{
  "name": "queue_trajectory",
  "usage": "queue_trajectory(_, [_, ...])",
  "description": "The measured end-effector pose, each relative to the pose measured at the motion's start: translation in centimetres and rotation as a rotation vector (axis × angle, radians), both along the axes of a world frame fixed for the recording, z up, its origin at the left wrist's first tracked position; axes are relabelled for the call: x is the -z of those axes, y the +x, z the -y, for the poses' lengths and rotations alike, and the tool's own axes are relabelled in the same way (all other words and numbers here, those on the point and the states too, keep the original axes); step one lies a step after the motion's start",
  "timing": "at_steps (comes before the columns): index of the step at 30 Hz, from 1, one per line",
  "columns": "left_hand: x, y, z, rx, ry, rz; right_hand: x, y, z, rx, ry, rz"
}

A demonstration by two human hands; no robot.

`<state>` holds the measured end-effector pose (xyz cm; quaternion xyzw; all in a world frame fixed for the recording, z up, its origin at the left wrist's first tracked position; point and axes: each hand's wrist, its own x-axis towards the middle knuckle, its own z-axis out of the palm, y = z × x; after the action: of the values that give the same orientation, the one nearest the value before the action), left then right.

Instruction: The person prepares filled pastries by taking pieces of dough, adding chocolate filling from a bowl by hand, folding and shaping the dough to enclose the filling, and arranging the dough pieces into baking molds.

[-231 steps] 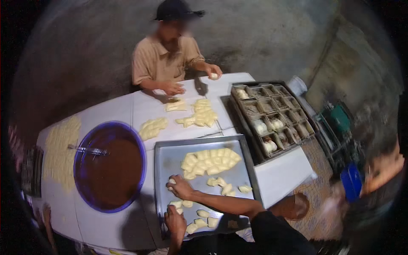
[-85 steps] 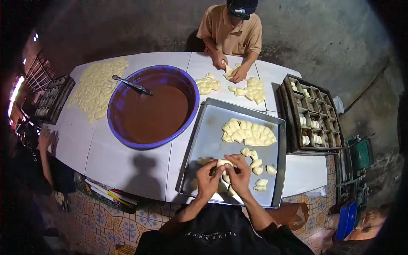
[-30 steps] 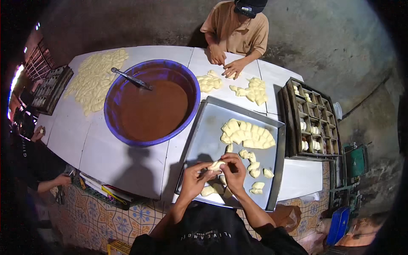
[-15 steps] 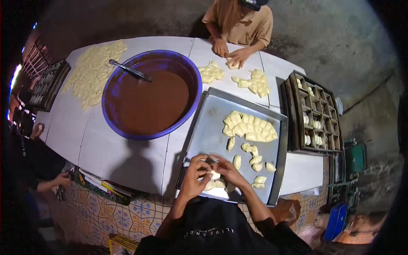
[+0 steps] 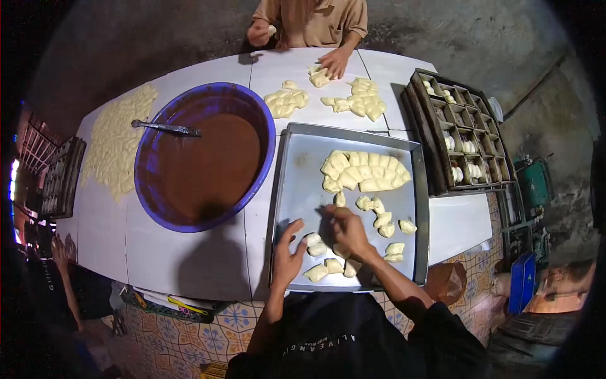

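here, dough (image 5: 315, 246) (pale), left hand (image 5: 288, 258) spread, fingers just beside

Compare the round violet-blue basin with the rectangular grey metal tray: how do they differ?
The round violet-blue basin has a curved rim; the rectangular grey metal tray has straight sides. The basin looks deep; the tray is shallow. The basin holds brown contents and a grey utensil; the tray holds pale-yellow dough pieces. Both stand on the white table.
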<state>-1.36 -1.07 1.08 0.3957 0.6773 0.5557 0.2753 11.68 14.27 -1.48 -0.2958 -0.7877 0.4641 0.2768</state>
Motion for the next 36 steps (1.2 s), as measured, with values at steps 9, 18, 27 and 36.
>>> queue_trajectory(9, [0.1, 0.5, -1.2, -0.198, 0.101, 0.016, -1.7, -1.5, 0.1, -0.053, -0.241, 0.059])
queue_trajectory(18, [-3.2, 2.6, -0.7, -0.372, 0.276, 0.176, -7.3, -2.5, 6.0, -0.026, -0.198, -0.198])
queue_trajectory(27, [-5.1, 2.6, -0.4, -0.093, 0.423, 1.611, -8.1, -2.9, 5.7, -0.306, 0.068, -0.204])
queue_trajectory(36, [-6.4, -13.2, -3.5, -0.271, 0.263, 0.468, -4.6, -3.7, 3.7, -0.489, -0.717, -0.386])
